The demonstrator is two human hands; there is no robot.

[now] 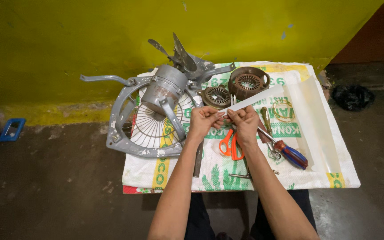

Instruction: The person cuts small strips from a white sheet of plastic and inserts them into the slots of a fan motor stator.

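Observation:
My left hand point(203, 121) and my right hand point(245, 122) meet above a printed woven sack point(334, 169), both pinching the near end of a long translucent white strip point(256, 98) that slants up to the right. Orange-handled scissors point(228, 144) lie just below my hands. A rusty motor stator point(247, 82) and a smaller round rotor part point(217, 95) sit behind the strip.
A grey exhaust-fan frame with wire grille point(150, 126), motor housing point(165, 91) and blades point(181, 55) lies on the left. A red-blue screwdriver point(292, 154), pliers, a copper wire coil point(282, 109) and a clear plastic sheet point(314, 120) lie right. A yellow wall stands behind; a blue object point(12, 129) rests on the floor.

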